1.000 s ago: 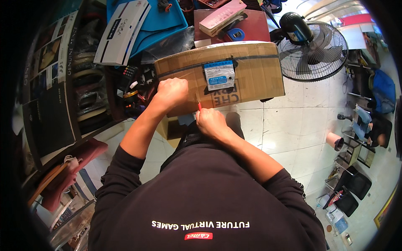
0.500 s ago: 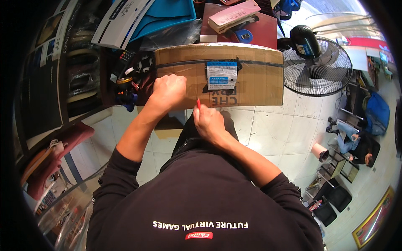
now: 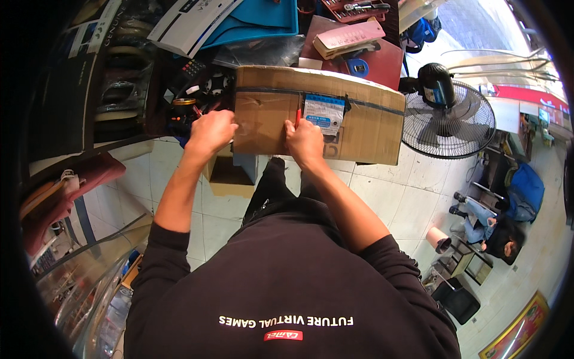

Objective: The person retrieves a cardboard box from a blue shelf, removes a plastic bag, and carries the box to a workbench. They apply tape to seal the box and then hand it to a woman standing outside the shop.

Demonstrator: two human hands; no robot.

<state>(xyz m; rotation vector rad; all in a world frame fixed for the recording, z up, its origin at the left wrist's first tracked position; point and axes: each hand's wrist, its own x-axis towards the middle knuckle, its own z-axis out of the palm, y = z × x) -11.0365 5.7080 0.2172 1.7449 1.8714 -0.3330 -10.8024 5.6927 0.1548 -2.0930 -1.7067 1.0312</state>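
A long brown cardboard box (image 3: 263,122) with dark tape along its upper part lies in front of me, a white and blue label (image 3: 324,110) on its face. My right hand (image 3: 306,142) is closed around a slim red tool (image 3: 298,115) that points away from me, against the box's face just left of the label. Whether it is a pen or a cutter cannot be told. At the box's left edge, my left hand (image 3: 212,133) is closed in a fist; what it grips, if anything, is hidden.
A black fan (image 3: 447,110) stands right of the box. Behind lie a pink box (image 3: 348,39), a blue tape measure (image 3: 357,67) and a blue tray (image 3: 257,24). An open carton (image 3: 230,173) sits on the floor below. One person (image 3: 499,239) sits far right.
My left hand has moved left, off the box's face to its left edge. My right hand and the red tool have moved up the face. The box now sits slightly tilted.
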